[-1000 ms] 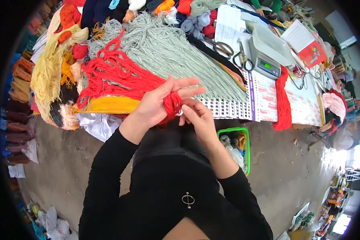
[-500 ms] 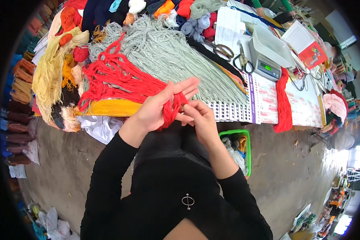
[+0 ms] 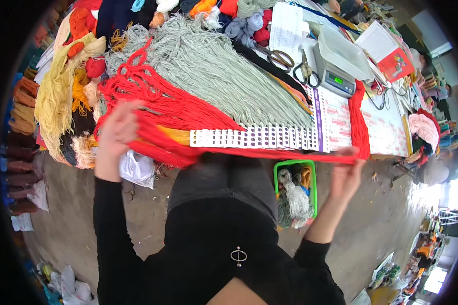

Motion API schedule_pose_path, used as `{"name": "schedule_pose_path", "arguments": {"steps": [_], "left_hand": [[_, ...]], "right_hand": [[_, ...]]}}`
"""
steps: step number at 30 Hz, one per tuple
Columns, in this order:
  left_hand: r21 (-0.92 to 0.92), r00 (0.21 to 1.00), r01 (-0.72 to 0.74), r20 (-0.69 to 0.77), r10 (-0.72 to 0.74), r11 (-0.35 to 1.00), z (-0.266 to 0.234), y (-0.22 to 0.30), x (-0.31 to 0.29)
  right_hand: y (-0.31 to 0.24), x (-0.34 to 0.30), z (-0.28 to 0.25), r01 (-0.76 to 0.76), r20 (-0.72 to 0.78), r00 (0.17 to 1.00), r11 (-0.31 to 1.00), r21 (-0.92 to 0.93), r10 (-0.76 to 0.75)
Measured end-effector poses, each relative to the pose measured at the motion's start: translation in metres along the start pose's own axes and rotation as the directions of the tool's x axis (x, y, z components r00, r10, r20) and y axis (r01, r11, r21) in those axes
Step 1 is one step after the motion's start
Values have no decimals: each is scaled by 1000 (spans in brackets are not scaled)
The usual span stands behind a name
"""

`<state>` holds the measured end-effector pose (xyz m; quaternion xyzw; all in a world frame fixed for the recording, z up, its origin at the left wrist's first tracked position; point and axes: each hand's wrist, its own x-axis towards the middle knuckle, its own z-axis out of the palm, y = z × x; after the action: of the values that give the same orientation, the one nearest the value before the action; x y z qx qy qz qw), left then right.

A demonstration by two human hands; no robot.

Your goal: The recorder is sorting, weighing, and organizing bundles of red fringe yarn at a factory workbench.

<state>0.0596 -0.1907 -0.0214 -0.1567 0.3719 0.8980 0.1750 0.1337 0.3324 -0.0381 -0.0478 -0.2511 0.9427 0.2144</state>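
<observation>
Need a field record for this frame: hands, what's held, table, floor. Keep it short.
left hand: raised at the table edge, gripping one end of the red yarn strand
right hand: out to the right, gripping the other end
red yarn strand: pulled taut between both hands, level with the table edge
red yarn pile: on the table by the left hand
grey yarn bundle: behind the red pile
scale: far right of table, two scissors beside it
green basket: on the floor, holds yarn scraps

- Grey-green yarn bundle [image 3: 213,71] spread on surface.
- Yellow yarn [image 3: 51,101] at left edge.
- Two scissors [image 3: 290,63] beside digital scale [image 3: 336,76].
- Green basket [image 3: 294,195] on floor.
</observation>
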Motion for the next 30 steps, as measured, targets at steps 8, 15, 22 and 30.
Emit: {"name": "schedule_pose_path", "arguments": {"steps": [8, 15, 22, 30], "left_hand": [[-192, 899, -362, 187, 396, 912, 15, 16, -22], [144, 937, 283, 170, -306, 948, 109, -136, 55], [295, 899, 417, 6, -438, 860, 122, -169, 74], [410, 872, 465, -58, -486, 785, 129, -171, 91]], "right_hand": [[-98, 22, -25, 277, -86, 912, 756, -593, -401], [87, 15, 6, 372, 381, 899, 82, -925, 215], [165, 21, -8, 142, 196, 850, 145, -979, 489], [173, 16, -10, 239, 238, 908, 41, -970, 346]]}}
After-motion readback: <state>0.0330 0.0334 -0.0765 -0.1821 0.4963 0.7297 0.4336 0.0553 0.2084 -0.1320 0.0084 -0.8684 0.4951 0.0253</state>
